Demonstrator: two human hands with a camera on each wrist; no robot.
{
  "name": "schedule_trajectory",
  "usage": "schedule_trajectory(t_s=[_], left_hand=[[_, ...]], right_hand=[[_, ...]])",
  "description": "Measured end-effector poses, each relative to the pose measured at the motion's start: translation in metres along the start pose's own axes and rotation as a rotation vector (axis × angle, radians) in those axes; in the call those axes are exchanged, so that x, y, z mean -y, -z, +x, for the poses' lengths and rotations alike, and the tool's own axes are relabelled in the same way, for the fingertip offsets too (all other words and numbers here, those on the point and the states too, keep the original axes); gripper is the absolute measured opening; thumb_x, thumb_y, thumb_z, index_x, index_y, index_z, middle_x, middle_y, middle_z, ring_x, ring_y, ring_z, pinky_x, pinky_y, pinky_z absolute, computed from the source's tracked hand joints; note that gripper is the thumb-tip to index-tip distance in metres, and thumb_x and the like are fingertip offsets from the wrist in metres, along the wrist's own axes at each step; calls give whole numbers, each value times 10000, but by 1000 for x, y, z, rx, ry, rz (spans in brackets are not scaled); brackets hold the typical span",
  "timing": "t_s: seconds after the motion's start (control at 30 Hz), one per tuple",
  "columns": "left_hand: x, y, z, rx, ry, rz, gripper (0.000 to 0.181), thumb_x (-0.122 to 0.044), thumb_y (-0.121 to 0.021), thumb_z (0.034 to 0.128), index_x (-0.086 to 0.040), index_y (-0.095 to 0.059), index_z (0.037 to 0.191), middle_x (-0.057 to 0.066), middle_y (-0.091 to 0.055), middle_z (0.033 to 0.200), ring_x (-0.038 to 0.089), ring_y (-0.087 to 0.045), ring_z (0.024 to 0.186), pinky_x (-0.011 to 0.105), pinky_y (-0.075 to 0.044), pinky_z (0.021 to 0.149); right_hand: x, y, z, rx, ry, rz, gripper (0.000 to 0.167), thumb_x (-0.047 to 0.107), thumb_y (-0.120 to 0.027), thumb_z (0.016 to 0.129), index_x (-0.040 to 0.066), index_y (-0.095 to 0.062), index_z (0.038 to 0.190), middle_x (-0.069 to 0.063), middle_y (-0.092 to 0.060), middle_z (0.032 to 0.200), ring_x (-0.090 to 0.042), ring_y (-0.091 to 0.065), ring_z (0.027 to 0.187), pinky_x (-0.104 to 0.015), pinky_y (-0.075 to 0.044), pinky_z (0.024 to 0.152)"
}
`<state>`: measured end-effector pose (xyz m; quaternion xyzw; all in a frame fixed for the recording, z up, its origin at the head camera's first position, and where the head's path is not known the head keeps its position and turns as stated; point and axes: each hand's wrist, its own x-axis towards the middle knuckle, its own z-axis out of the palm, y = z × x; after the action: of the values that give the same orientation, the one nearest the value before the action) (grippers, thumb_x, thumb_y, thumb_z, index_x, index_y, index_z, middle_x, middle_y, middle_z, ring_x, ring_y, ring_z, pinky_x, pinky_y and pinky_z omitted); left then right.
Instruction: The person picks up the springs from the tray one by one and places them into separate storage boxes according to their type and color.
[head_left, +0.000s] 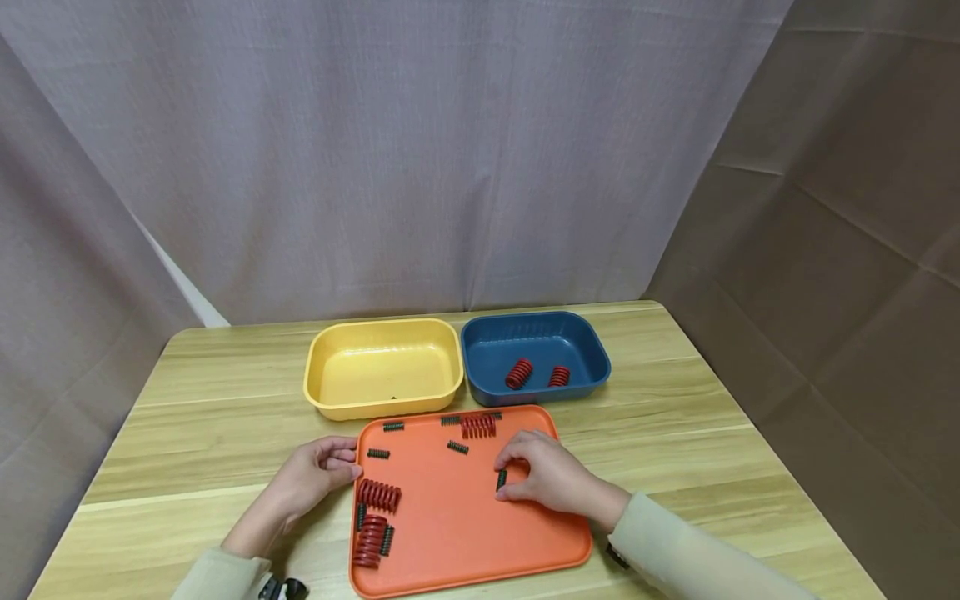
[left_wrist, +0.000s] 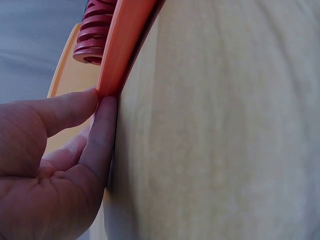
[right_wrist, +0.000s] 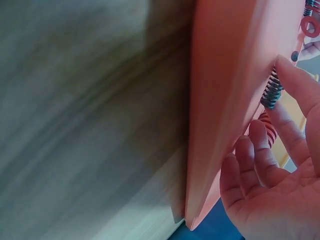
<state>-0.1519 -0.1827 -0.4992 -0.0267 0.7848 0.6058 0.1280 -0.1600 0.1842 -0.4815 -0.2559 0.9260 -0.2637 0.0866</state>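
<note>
An orange tray (head_left: 465,533) holds several small dark springs (head_left: 457,447) and larger red springs (head_left: 369,542), mostly along its left and far sides. My left hand (head_left: 303,483) pinches the tray's left rim between thumb and fingers, also seen in the left wrist view, where the hand (left_wrist: 55,160) is beside a red spring (left_wrist: 95,30). Over the tray's right part, my right hand (head_left: 547,475) pinches a small dark spring (head_left: 502,479) between thumb and index finger. The right wrist view shows that spring (right_wrist: 272,90) between the fingertips, the other fingers of the hand (right_wrist: 280,165) curled beside it.
Behind the tray stand a yellow bin (head_left: 382,408) at left, with a tiny dark speck inside, and a blue bin (head_left: 536,398) at right holding two red springs (head_left: 519,373). A grey curtain (head_left: 375,167) hangs behind the wooden table (head_left: 217,417).
</note>
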Motion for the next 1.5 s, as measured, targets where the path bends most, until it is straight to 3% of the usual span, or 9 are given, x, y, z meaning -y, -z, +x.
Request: schedule_trajectory(t_s=[0.4,0.83,1.2,1.5], left_hand=[[0,0,0,4,-2,3,453,2,-732,812,54,-577,1235,131,-609,1022,225,-611,895,261,-528,762],[1,0,1,3,2,-10,453,10,-729,813,53,-576,1237,134,-612,1020,225,-616,886,263,-532,753],[1,0,1,1,10,-31,457,25,-732,807,59,-578,1236,145,-609,1020,225,-614,881,261,-534,748],[0,0,1,-5,7,-29,451,28,-730,807,58,-581,1233,140,-612,1012,225,-614,875,260,-534,744]], right_hand=[[2,0,-1,12,-6,36,224,374,-802,783,265,-717,959,158,-560,951,-107,-459,961,-320,-439,816],[4,2,4,-26,-62,79,250,341,-781,812,209,-710,1012,159,-615,939,-116,-492,896,-310,-454,792],[15,12,17,-211,-37,155,298,225,-800,797,119,-716,1063,112,-647,1018,-165,-525,1030,-411,-459,908],[30,24,33,-320,-29,162,320,265,-813,788,152,-717,1072,112,-641,991,-221,-544,979,-418,-479,816]])
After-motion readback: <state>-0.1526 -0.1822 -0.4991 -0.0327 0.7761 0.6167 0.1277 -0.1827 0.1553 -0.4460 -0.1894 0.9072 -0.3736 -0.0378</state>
